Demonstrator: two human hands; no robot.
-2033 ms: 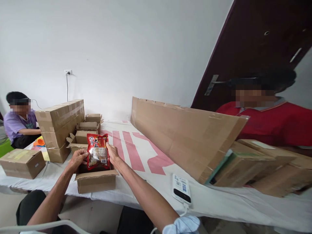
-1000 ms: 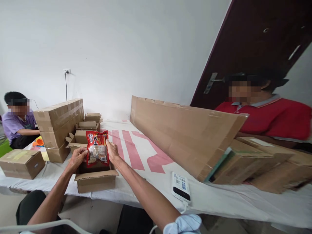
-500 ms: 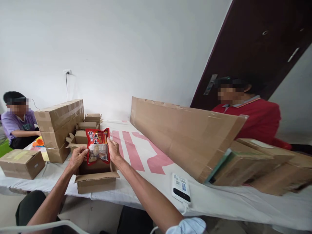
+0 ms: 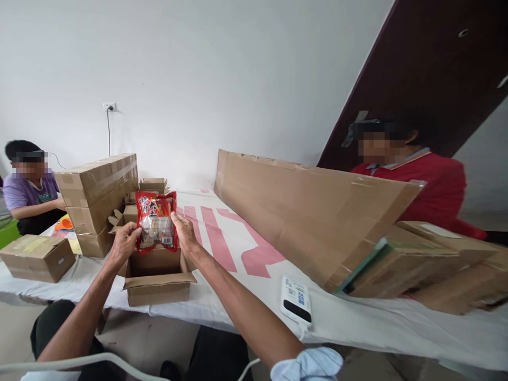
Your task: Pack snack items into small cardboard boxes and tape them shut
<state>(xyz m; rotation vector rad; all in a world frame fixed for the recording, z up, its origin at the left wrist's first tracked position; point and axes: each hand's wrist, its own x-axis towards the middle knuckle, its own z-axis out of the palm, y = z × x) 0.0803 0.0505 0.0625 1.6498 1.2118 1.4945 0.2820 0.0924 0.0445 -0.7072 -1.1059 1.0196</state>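
Note:
Between my two hands, a red printed food packet [image 4: 156,225] is held upright, its clear window showing brownish contents. My left hand [image 4: 126,244] pinches its left edge, and my right hand [image 4: 184,233] grips the right edge with the thumb on the front. Directly below the packet stands an open cardboard box [image 4: 159,293], its near flap folded outward. The inside of that box looks dark and its floor is partly hidden by the packet and my hands.
Taped cartons [image 4: 99,185] are stacked at left, with a single closed carton [image 4: 37,256] nearer me. Smaller open boxes [image 4: 153,185] line up behind. A long cardboard panel [image 4: 309,211] screens off a person in red [image 4: 428,185]. A white device [image 4: 296,301] with a cable lies at right.
Both hands have raised the packet slightly above the open box, still gripping its two edges. The view has tilted a little, shifting the surroundings.

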